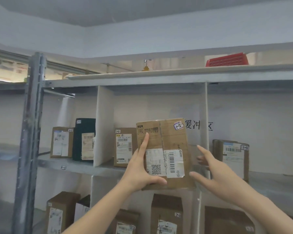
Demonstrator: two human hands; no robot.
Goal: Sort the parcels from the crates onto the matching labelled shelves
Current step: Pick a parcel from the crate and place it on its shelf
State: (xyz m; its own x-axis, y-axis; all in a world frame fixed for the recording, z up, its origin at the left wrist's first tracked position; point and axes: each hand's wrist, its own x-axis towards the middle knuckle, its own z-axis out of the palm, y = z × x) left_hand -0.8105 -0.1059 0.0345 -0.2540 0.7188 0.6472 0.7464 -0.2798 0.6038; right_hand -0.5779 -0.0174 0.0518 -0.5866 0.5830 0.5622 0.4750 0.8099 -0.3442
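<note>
A brown cardboard parcel [169, 141] with a "1-2" sticker at its top right stands upright at the front of the middle shelf compartment [107, 170]. My left hand [140, 169] holds its left side, index finger straight up the front face and thumb under the bottom edge. My right hand [215, 173] is beside the parcel's right edge with fingers spread, apart from the cardboard or barely touching it. Behind the held parcel, to its left, stands another parcel marked 1-2 [124, 147].
White dividers [102, 125] split the shelf. The left compartment holds a brown parcel [61, 142] and a dark green one [84, 139]; the right one holds a brown parcel [232, 156]. More parcels [166, 215] fill the shelf below. A red basket [227, 59] lies on top.
</note>
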